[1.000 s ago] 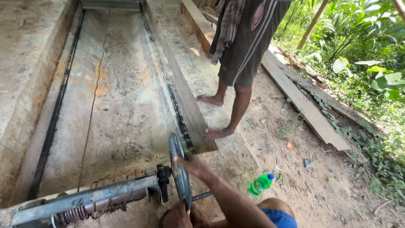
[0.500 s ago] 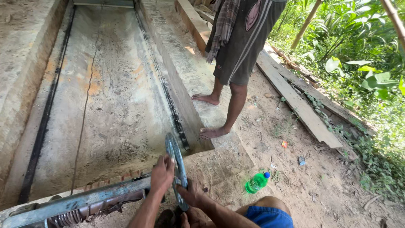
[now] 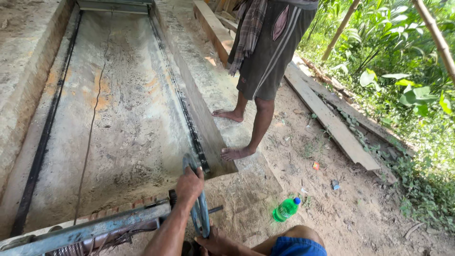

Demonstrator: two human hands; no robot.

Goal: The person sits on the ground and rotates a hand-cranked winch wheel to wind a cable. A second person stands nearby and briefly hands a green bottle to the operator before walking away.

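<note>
I have my left hand (image 3: 189, 184) closed over the top of the blue handwheel (image 3: 199, 208) at the trough's (image 3: 118, 118) near end, my right hand (image 3: 215, 242) gripping its bottom rim for leverage.

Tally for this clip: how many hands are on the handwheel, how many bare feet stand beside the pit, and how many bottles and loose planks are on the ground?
Hands on the handwheel: 2, the left hand and the right hand
Bare feet: 2
Green bottle: 1
Planks: 2
Total: 7
</note>
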